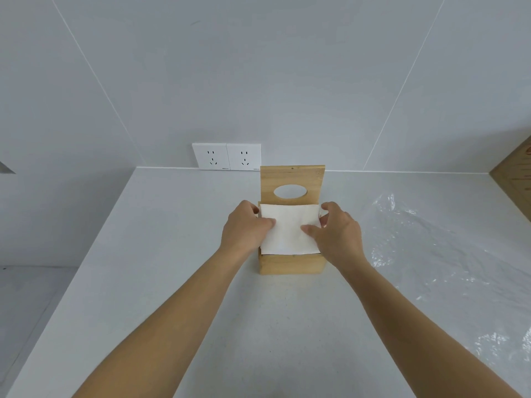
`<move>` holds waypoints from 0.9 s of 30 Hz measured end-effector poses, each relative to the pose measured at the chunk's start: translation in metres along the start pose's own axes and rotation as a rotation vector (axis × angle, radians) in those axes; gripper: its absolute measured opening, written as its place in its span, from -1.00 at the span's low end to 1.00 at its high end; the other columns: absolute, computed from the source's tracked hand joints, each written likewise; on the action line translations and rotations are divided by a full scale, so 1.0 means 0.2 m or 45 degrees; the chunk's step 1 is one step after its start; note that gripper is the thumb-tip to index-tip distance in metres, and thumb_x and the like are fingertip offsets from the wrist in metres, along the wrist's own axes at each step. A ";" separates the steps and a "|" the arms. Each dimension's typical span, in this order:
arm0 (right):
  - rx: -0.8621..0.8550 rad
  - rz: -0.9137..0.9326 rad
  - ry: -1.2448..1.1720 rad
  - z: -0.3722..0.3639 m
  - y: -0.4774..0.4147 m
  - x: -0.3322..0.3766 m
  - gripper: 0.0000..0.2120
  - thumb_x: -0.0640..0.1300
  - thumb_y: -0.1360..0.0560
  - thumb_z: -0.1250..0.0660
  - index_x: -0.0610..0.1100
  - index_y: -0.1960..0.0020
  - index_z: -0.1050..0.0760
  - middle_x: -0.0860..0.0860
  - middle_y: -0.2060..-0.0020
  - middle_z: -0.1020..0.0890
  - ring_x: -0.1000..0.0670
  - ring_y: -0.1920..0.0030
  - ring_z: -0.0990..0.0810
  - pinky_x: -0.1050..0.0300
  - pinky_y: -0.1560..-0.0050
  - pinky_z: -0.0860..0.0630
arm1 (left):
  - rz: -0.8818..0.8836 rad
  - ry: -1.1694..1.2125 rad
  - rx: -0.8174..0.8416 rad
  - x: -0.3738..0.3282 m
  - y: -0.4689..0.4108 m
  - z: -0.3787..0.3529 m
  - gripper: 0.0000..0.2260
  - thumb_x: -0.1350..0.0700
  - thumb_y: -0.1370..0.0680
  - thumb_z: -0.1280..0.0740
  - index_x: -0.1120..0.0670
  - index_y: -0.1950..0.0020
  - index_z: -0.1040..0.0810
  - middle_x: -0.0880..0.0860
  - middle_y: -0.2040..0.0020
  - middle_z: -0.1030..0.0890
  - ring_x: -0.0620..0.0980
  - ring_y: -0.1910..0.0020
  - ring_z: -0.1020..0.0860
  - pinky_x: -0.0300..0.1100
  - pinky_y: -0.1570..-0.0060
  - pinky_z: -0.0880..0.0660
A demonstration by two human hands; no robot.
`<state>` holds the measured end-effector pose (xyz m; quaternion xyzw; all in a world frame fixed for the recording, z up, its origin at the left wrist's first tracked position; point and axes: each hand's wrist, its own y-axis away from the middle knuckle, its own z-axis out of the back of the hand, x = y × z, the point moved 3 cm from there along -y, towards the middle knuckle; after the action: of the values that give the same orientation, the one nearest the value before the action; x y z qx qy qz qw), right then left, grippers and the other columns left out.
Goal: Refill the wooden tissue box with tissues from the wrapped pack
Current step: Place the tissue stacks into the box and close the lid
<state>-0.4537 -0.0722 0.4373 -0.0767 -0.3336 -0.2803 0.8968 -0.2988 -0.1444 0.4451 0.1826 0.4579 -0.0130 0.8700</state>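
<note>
The wooden tissue box stands on the white counter, its lid with an oval hole raised upright at the back. A white stack of tissues sits in the open top of the box, its upper face above the rim. My left hand grips the stack's left side, thumb on top. My right hand grips the right side the same way. Both hands hold the stack between them.
The clear plastic wrapper lies crumpled on the counter to the right. Two white wall sockets sit behind the box to the left. A wooden panel stands at the far right. The counter's left edge drops away.
</note>
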 end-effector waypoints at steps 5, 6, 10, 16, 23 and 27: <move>-0.011 0.162 0.220 0.02 0.00 0.05 -0.45 -0.07 -0.46 -0.38 -0.03 -0.38 -0.24 -0.11 0.09 -0.60 -0.15 0.04 -0.51 0.08 0.07 -0.33 | -0.130 -0.192 -0.019 -0.01 0.00 -0.01 -0.71 0.11 -0.46 -0.33 0.03 -0.15 -0.37 0.03 0.10 -0.56 0.08 0.09 -0.55 -0.05 0.12 -0.47; -0.022 0.178 0.271 0.01 0.00 0.05 -0.47 -0.07 -0.46 -0.37 -0.04 -0.37 -0.24 -0.12 0.11 -0.60 -0.13 0.10 -0.48 0.12 0.11 -0.30 | -0.159 -0.239 -0.023 -0.01 0.00 -0.01 -0.73 0.12 -0.46 -0.31 0.03 -0.14 -0.38 0.03 0.11 -0.56 0.08 0.10 -0.55 -0.05 0.14 -0.47; -0.042 0.155 0.379 0.00 0.00 0.06 -0.56 -0.05 -0.47 -0.37 -0.14 -0.23 -0.24 -0.11 0.14 -0.60 -0.08 0.25 -0.35 0.12 0.16 -0.24 | -0.299 -0.479 -0.075 -0.02 0.02 -0.03 -0.81 0.14 -0.48 -0.22 0.07 -0.08 -0.38 0.06 0.12 -0.54 0.10 0.17 -0.52 -0.08 0.28 -0.41; -0.050 0.234 0.543 -0.03 0.00 0.06 -0.59 -0.04 -0.48 -0.35 -0.19 -0.19 -0.26 -0.03 0.30 -0.41 -0.06 0.26 -0.32 0.16 0.13 -0.16 | -0.316 -0.566 -0.071 0.00 0.00 -0.06 -0.72 0.18 -0.49 -0.20 0.09 -0.19 -0.39 0.05 0.02 -0.35 0.10 0.21 -0.45 -0.13 0.26 -0.39; -0.039 0.303 0.611 -0.06 -0.01 0.06 -0.64 -0.09 -0.47 -0.36 -0.20 -0.13 -0.29 0.02 0.38 -0.36 -0.06 0.25 -0.33 0.13 0.12 -0.11 | -0.395 -0.672 -0.106 -0.01 -0.01 -0.07 -0.79 0.18 -0.47 -0.21 0.14 -0.09 -0.44 0.10 0.00 -0.39 0.08 0.19 -0.43 -0.13 0.29 -0.36; 0.004 0.297 0.691 -0.11 -0.01 0.06 -0.61 -0.13 -0.45 -0.37 -0.24 -0.14 -0.27 0.05 0.46 -0.24 -0.07 0.28 -0.32 0.12 0.13 -0.13 | -0.416 -0.802 -0.079 0.03 -0.02 -0.09 -0.83 0.20 -0.47 -0.21 0.18 -0.03 -0.49 0.09 -0.04 -0.34 0.05 0.15 -0.40 -0.16 0.36 -0.31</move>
<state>-0.4351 -0.0858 0.4290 -0.0355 -0.0708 -0.1850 0.9795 -0.3103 -0.1410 0.4306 0.0677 0.1905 -0.1937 0.9600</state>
